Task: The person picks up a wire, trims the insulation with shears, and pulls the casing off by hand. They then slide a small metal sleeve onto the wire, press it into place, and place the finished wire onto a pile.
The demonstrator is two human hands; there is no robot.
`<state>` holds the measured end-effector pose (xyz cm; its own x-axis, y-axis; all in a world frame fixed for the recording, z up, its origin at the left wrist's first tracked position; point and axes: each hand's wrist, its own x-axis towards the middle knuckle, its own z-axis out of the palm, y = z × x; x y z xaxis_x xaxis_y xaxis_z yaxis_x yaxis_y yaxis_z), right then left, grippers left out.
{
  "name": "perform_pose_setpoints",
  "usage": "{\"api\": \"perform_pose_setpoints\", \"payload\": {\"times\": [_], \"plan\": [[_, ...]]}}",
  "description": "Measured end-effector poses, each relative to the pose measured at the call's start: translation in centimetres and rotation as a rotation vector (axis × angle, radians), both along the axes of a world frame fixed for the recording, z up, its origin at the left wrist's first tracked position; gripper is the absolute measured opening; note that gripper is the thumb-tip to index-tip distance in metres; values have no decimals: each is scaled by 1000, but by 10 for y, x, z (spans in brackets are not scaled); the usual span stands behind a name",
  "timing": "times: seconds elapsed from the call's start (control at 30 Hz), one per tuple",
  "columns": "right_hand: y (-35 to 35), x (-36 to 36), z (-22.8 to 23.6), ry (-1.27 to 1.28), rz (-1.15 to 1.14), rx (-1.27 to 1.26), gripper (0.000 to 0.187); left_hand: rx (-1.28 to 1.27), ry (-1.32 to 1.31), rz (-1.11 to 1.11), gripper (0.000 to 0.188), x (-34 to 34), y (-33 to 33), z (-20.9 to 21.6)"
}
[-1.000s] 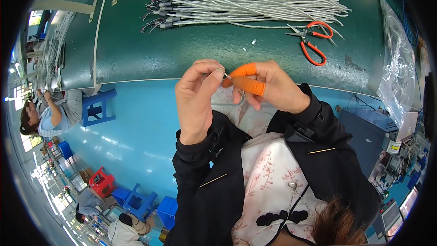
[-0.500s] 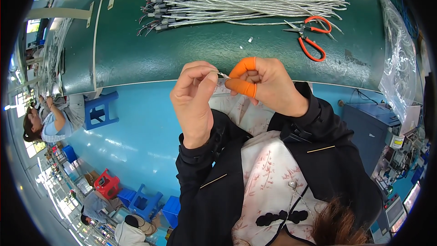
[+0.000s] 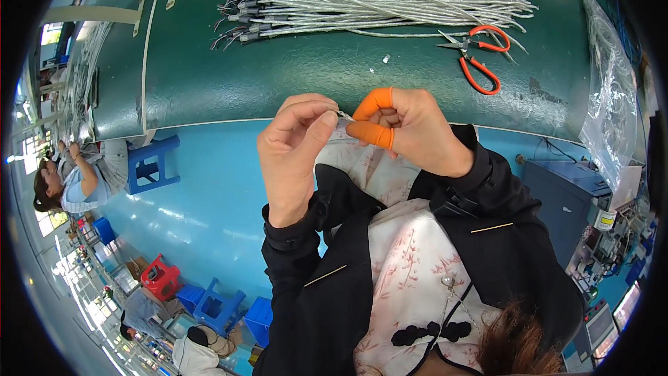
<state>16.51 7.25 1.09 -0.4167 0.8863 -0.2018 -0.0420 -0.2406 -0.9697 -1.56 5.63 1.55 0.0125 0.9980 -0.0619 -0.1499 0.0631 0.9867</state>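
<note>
Just over the bench's near edge, my left hand (image 3: 291, 157) and my right hand (image 3: 426, 136) meet around a short silvery cable end (image 3: 344, 115). The left thumb and fingertips are closed at one end of it. From the other side my right thumb and forefinger, both in orange finger cots (image 3: 376, 102), pinch it; most of the piece is hidden by the fingers. Beyond lies a bundle of silvery braided cables (image 3: 410, 5) with grey sleeves and thin wires at their left ends. Orange-handled snips (image 3: 465, 44) lie spread at the bundle's right.
Two small white bits (image 3: 385, 59) lie on the green bench (image 3: 278, 76). A clear plastic bag (image 3: 605, 90) hangs over its right end. Left of the bench are a blue stool (image 3: 154, 167) and a seated person (image 3: 80, 181). A grey cabinet (image 3: 560, 195) stands at right.
Both hands stay together at the cable end; the left hand has shifted very slightly and the grips look the same. The whole view has moved a little.
</note>
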Motion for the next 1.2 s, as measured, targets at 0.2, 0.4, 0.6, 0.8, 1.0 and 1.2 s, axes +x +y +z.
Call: {"api": "perform_pose_setpoints", "payload": {"times": [0.2, 0.4, 0.6, 0.8, 1.0, 1.2], "plan": [[0, -2, 3, -65, 9, 16, 13, 2, 45, -16, 11, -3, 0, 0], [-1, -7, -8, -131, -44, 167, 14, -6, 41, 35, 10, 2, 0, -2], [0, -9, -6, -205, -67, 254, 15, 10, 78, 43, 10, 0, 3, 3], [2, -10, -8, -220, -81, 379, 15, 12, 38, 69, 8, 0, 4, 5], [1, -9, -7, -193, -40, 459, 15, 18, 1, 50, 8, -5, 3, 10], [2, -11, 1, -194, 19, 285, 15, 54, 74, 74, 8, -5, -2, 21]]}}
